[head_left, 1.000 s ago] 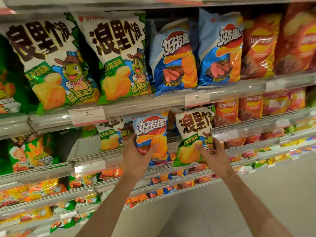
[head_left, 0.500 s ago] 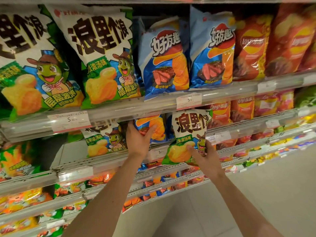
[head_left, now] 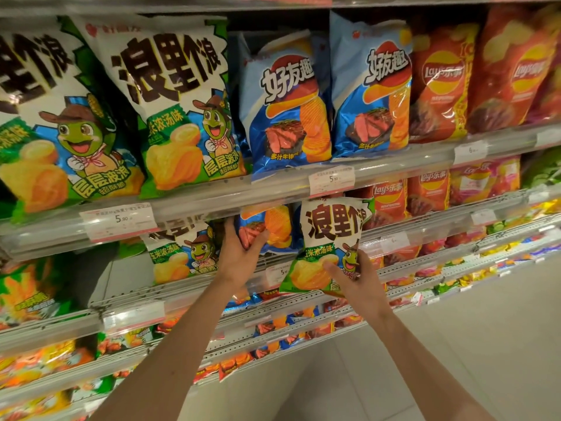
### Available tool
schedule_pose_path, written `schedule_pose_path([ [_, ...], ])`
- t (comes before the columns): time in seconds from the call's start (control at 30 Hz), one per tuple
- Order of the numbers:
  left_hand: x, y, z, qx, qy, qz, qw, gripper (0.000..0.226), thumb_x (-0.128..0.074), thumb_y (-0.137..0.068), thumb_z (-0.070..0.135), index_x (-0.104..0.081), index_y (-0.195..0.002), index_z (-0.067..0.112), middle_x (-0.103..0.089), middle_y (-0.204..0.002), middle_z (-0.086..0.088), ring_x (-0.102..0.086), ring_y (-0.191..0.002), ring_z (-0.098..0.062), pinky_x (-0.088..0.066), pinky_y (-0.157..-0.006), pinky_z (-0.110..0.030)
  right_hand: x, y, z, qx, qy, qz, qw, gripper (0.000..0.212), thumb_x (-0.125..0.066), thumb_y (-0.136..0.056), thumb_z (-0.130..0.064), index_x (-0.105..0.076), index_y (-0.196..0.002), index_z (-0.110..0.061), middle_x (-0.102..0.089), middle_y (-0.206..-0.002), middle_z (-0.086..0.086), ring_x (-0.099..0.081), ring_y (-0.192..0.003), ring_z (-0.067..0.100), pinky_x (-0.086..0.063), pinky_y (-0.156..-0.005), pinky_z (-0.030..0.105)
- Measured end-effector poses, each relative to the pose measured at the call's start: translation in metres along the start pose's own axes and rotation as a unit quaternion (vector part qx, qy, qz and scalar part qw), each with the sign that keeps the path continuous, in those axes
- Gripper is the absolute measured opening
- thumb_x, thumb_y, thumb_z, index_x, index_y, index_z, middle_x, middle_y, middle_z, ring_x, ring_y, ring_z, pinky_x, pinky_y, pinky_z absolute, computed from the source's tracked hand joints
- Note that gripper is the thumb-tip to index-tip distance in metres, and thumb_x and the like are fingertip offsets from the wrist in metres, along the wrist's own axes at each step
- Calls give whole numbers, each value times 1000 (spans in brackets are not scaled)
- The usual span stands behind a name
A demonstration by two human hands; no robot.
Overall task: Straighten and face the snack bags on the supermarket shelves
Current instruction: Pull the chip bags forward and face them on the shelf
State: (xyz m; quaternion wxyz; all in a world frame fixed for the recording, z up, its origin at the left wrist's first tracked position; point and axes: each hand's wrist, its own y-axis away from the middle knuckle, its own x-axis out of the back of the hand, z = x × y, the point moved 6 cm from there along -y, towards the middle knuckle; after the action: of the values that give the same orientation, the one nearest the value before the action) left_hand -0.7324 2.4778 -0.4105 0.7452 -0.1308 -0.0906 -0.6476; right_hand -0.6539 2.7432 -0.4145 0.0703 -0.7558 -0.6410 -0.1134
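You get bright, even overhead light, glare on the glossy bags [head_left: 176, 95], motion blur leftward, and wide-angle bending at the edges.

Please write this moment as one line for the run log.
left hand: gripping blue chip bag on second shelf | right hand: holding green-and-white bag off shelf | stage: facing unfinished

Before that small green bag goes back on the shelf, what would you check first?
1. Right hand grips the green bag: ok.
2. Bag's front faces out, upright: ok, slightly tilted.
3. Left hand has the blue bag on the second shelf: ok, fingers wrapped on its lower edge.
4. Blue bag faced forward: cannot tell, its top is hidden under the shelf above.
5. Matching green stock is left of the blue bag: ok.
6. Free slot beside that stock: cannot tell.
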Motion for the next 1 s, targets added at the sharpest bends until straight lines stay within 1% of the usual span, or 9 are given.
schedule_pose_path([
  [0.07,-1,-3,-1,-9,-15,7,1000,79,-70,-91,49,-27,-154,31,-54,-145,2,-54,-130,-15,-44,-113,-42,-2,1,1,0,-7,-10,1000,32,-76,-89,-29,-57,-113,-34,-75,-95,-19,-70,-89,-8,-54,-72,9],
  [0.2,0,-4,-6,-20,-31,32,999,78,-64,-91,58,-29,-154,31,-50,-147,-1,-52,-134,-18,-44,-113,-48,-5,1,2,-2,-21,-12,1000,41,-76,-89,-30,-57,-125,-25,-74,-103,-14,-71,-92,-4,-53,-72,10],
  [0.37,5,2,3,-43,-35,97,994,70,-66,-95,42,-34,-152,17,-49,-143,-7,-53,-126,-17,-41,-104,-29,-3,1,4,-6,-18,-13,1000,46,-76,-88,-32,-55,-128,-24,-73,-108,-13,-70,-94,-6,-53,-71,9],
  [0.47,-1,0,-1,-35,-73,54,995,72,-69,-95,36,-30,-153,16,-51,-141,-5,-55,-125,-22,-43,-100,-32,-4,1,5,-7,-14,-13,1000,48,-76,-87,-35,-55,-129,-25,-73,-110,-11,-69,-94,-6,-53,-72,9],
  [0.53,-4,3,-5,-23,-87,30,995,76,-70,-94,33,-26,-154,17,-56,-135,-1,-60,-116,-20,-48,-98,-37,-5,0,4,-7,-12,-11,1000,48,-76,-88,-35,-55,-130,-24,-73,-111,-12,-69,-94,-6,-53,-70,9],
  [0.7,-6,8,-18,-1,-124,-23,992,81,-72,-92,39,-21,-154,25,-60,-139,-2,-65,-114,-24,-54,-95,-43,-6,1,6,-10,-4,-6,1000,47,-77,-87,-36,-55,-127,-27,-72,-109,-15,-68,-93,-9,-52,-69,8],
  [0.83,-10,1,-18,21,-160,-59,985,82,-70,-93,40,-17,-155,26,-58,-142,-8,-62,-121,-30,-52,-101,-46,-7,-1,10,-17,5,-9,1000,53,-78,-84,-42,-55,-129,-28,-73,-110,-13,-70,-98,-3,-59,-86,23],
  [0.9,-10,1,-17,26,-148,-78,986,84,-71,-93,38,-18,-156,29,-56,-144,-5,-59,-126,-27,-48,-107,-47,-8,-1,11,-19,6,-16,1000,54,-79,-84,-43,-55,-130,-27,-74,-111,-13,-70,-99,-1,-59,-92,30],
  [1.0,-1,8,-17,-13,-137,-77,987,76,-72,-93,33,-27,-155,31,-56,-145,2,-57,-129,-18,-47,-109,-43,-8,0,11,-27,2,-20,999,58,-80,-82,-46,-54,-132,-28,-73,-112,-14,-70,-100,-1,-58,-94,32],
])
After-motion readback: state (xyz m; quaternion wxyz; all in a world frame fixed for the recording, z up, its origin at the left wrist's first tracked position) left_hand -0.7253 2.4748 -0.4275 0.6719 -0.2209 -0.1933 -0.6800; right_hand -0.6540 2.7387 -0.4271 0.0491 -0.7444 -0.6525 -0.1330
